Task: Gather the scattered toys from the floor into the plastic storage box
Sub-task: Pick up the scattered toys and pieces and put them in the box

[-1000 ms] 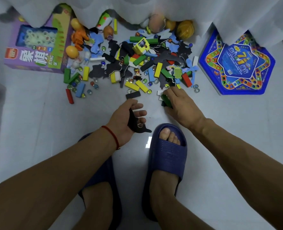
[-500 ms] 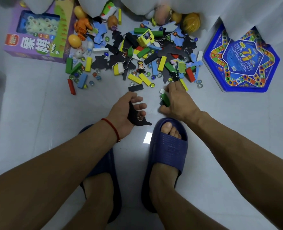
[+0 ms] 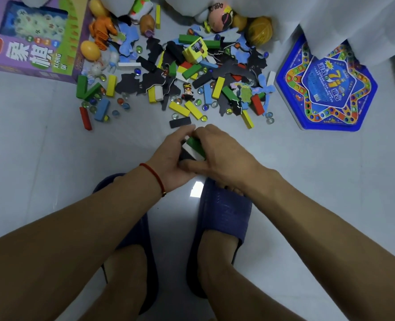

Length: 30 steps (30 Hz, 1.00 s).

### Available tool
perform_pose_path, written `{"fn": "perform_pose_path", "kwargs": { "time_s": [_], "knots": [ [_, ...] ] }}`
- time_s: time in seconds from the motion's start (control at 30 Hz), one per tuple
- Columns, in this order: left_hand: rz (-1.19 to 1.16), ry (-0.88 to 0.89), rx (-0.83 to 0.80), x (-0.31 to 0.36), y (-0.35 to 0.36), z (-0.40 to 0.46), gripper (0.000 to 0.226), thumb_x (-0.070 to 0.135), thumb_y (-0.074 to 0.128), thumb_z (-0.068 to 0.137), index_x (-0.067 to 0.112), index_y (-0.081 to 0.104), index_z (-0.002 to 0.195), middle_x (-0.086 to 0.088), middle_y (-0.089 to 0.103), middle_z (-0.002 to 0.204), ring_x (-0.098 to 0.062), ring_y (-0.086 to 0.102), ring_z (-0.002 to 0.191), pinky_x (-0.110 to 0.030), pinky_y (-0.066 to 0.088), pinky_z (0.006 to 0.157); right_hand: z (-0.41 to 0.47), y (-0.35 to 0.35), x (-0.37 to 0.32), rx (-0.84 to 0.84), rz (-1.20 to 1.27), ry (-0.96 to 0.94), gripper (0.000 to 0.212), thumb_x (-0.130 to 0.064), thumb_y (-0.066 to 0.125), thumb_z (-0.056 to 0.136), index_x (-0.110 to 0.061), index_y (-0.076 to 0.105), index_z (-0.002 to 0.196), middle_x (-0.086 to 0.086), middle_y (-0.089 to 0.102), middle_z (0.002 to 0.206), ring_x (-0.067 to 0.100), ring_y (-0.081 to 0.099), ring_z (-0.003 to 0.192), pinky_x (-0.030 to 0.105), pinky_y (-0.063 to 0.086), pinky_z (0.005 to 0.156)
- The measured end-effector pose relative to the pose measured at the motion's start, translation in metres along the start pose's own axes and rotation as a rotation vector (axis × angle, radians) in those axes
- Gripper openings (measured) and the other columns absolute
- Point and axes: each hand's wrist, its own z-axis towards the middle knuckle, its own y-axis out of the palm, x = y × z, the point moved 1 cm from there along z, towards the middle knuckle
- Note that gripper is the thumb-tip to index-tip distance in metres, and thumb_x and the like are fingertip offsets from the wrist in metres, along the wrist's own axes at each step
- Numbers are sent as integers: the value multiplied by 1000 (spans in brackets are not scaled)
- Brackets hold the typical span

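My left hand (image 3: 168, 158) and my right hand (image 3: 224, 156) meet above the floor in front of my feet. Between them sit a green block (image 3: 196, 144), a white block and black foam pieces; both hands close around this bundle. Just beyond my fingers lies a black block (image 3: 180, 123). Farther out spreads the toy pile (image 3: 192, 72): coloured wooden blocks, black and blue foam puzzle pieces, glass marbles, a small figure (image 3: 188, 91), a yellow cube (image 3: 195, 50), toy eggs and balls. The plastic storage box is out of view.
A purple game box (image 3: 27, 40) lies at the far left. A blue hexagonal board game (image 3: 326, 84) lies at the right. White curtain fabric (image 3: 330, 17) hangs along the top edge. My feet in dark blue slippers (image 3: 224, 212) stand on the pale tiled floor.
My right hand has pulled back from the pile with the green and white blocks and joined my left hand, which still holds the black foam pieces. The camera view shifted nearer the floor.
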Motion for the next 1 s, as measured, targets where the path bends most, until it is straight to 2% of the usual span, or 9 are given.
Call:
{"fn": "perform_pose_path", "kwargs": {
  "time_s": [0.1,0.2,0.27,0.33,0.43,0.53,0.7,0.83,1.0],
  "knots": [
    [-23,3,-88,-3,2,0,23,23,52,97,9,61,113,-15,66,108,-28,66,94,-45,55,90,-1,-19,31,279,273,124,30,-48,62,90,-20,65,96,-4,63,95,9,61,80,31,54,71],
    [-66,-4,-17,-1,0,5,13,21,58,95,9,62,98,-13,63,92,-26,64,74,-39,58,77,4,-30,99,604,148,442,22,-33,61,93,-17,64,107,4,63,109,19,61,94,37,53,83],
    [-53,3,7,-1,0,8,15,24,58,95,10,62,93,-12,63,85,-24,63,70,-38,58,76,10,-32,139,590,34,607,32,-30,61,94,-15,58,122,10,54,126,25,56,110,36,48,88],
    [-58,-1,12,-1,3,10,18,26,57,96,10,61,88,-12,62,80,-24,62,70,-38,57,78,19,-30,158,507,5,603,35,-29,63,94,-15,57,125,9,51,129,25,53,114,36,48,90],
    [-80,2,1,1,6,9,20,26,58,95,10,59,84,-11,62,78,-24,61,71,-38,58,78,29,-26,161,458,37,499,22,-22,63,95,-13,62,115,9,57,116,22,56,102,35,52,89],
    [-74,11,6,3,5,9,21,26,57,95,10,58,83,-11,62,77,-24,60,72,-38,57,79,29,-24,161,526,80,516,16,-19,61,95,-12,66,109,8,59,110,19,59,95,37,54,89],
    [-43,21,43,6,2,7,21,26,57,96,10,59,83,-11,62,77,-24,61,73,-38,57,79,34,-32,147,543,46,403,29,-30,66,93,-14,65,118,3,60,105,14,55,88,27,49,77],
    [-31,22,55,8,3,5,21,27,57,96,10,59,84,-11,62,77,-24,60,73,-38,57,79,46,-31,145,506,176,499,35,-32,71,88,-12,66,116,4,69,102,19,64,90,36,56,84],
    [-18,29,67,8,2,0,20,27,56,96,10,58,86,-11,63,77,-24,61,73,-37,57,78,57,-32,146,528,309,562,18,-33,71,88,-17,68,94,1,70,90,19,67,86,39,58,84]
  ]
}}
